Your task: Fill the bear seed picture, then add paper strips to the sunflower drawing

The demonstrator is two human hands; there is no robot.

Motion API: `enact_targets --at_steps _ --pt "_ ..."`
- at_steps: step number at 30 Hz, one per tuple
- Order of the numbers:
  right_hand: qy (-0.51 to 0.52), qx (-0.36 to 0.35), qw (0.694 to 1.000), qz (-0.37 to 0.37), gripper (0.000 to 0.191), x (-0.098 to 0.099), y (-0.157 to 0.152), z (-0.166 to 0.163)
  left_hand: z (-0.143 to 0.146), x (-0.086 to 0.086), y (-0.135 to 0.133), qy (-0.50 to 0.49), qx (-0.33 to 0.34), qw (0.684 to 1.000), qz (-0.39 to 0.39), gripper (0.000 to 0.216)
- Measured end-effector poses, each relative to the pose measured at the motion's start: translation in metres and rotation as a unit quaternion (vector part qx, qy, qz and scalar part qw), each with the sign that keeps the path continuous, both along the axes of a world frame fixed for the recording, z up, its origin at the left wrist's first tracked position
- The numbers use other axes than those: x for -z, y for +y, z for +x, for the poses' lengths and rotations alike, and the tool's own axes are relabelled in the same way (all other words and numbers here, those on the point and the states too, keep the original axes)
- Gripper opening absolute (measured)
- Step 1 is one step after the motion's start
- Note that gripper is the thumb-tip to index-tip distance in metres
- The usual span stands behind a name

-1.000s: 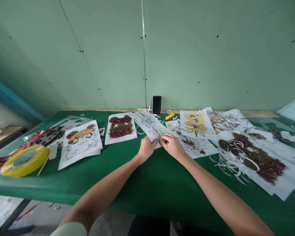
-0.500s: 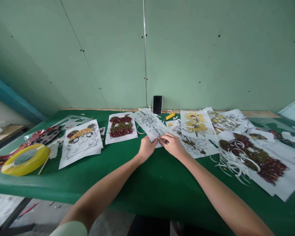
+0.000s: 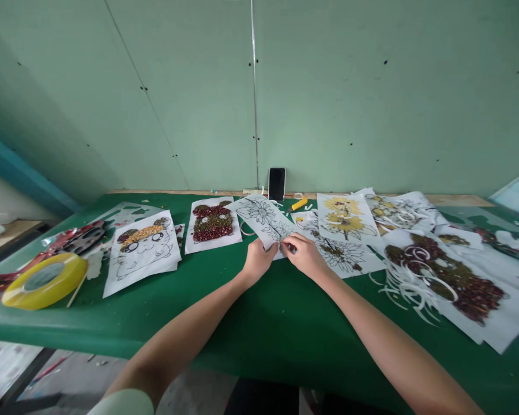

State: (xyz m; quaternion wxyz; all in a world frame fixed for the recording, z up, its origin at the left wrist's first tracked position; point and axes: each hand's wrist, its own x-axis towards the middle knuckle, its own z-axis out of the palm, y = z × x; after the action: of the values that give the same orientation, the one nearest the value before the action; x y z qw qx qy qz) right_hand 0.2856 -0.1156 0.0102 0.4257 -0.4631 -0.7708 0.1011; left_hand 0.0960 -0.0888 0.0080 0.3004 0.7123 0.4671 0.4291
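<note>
My left hand [image 3: 258,260] and my right hand [image 3: 303,255] meet at the near end of a white sheet with a black line drawing of sunflowers [image 3: 263,219] on the green table [image 3: 259,328]. The left hand's fingers are curled over the sheet's near edge. Pinched fingers of the right hand press on the same corner, and a small dark thing shows at their tips that I cannot make out. The sheet's far end points toward a black phone [image 3: 277,184] leaning on the wall.
Left of my hands lie a bear picture filled with red and green seeds [image 3: 212,222], a hamster drawing [image 3: 143,249] and a yellow tape roll [image 3: 44,280]. To the right are yellow flower pictures [image 3: 344,216], a yellow cutter [image 3: 299,203], a large seed picture [image 3: 450,279] and white paper strips [image 3: 400,291].
Both hands stay at the sheet's near corner. The sheet's far end has shifted slightly to the left.
</note>
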Motion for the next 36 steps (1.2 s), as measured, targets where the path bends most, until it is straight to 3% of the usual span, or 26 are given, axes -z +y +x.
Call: enact_targets --at_steps 8,20,29,36 --pt "0.021 0.015 0.999 -0.024 0.011 0.000 0.002 0.000 0.001 -0.004 -0.001 0.005 -0.013 1.000 -0.028 0.041" --pt "0.051 0.067 0.996 0.005 0.011 -0.002 0.007 0.011 -0.003 0.000 0.001 0.017 -0.055 0.996 -0.073 0.059" --pt "0.104 0.219 0.970 0.017 0.018 -0.016 0.028 0.061 -0.005 -0.004 0.000 -0.010 -0.060 0.994 -0.094 0.064" --pt "0.185 0.382 0.905 0.040 0.025 -0.020 0.039 0.121 -0.007 -0.006 -0.003 -0.037 -0.047 0.992 -0.111 0.059"
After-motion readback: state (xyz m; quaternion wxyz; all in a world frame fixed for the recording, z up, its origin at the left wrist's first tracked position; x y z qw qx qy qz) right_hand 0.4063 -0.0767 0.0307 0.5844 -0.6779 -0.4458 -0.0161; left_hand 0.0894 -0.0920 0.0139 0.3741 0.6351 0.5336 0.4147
